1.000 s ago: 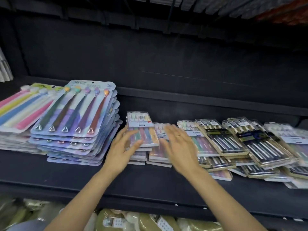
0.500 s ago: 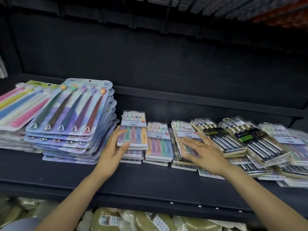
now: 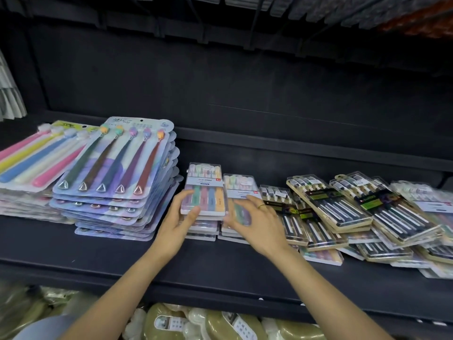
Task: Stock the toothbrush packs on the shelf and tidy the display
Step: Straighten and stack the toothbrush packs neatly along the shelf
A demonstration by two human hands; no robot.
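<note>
Two short stacks of clear boxed pastel toothbrush packs lie mid-shelf. My left hand pinches the near left corner of the left stack's top pack, fingers on top and thumb at the front edge. My right hand, blurred and wearing a ring, covers the second stack's top pack; its fingers lie over the top and its thumb is at the near left edge. Right of them, dark toothbrush packs lie in a loose, skewed pile on the black shelf.
A tall stack of large carded five-brush packs sits left of my left hand, with pastel carded packs further left. More skewed packs reach the right edge. Bagged goods fill the shelf below.
My right hand moved left from the third stack onto the second pastel stack; a dark pack now shows where it was. My left hand shifted from the stack's side to the top pack's corner.
</note>
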